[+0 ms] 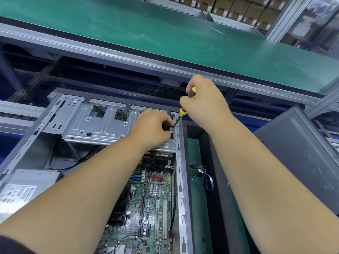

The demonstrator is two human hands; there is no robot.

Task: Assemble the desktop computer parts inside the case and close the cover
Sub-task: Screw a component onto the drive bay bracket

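Observation:
An open grey computer case (180,187) lies in front of me, its green motherboard (155,202) exposed. A silver metal drive cage (97,123) spans the case's far end. My right hand (203,101) grips a yellow and black screwdriver (183,111), whose tip points down at the cage's right end. My left hand (152,129) reaches over the cage, and its fingers pinch a small part right at the screwdriver tip; the part itself is mostly hidden. A power supply (27,187) with a white label sits in the case at the near left.
A black tray (218,180) with a green pad, loose wires and a blue cable stands right of the case. A dark grey case cover (300,153) leans at the far right. A green conveyor belt (165,33) runs across above. Cardboard boxes (238,8) are stacked behind.

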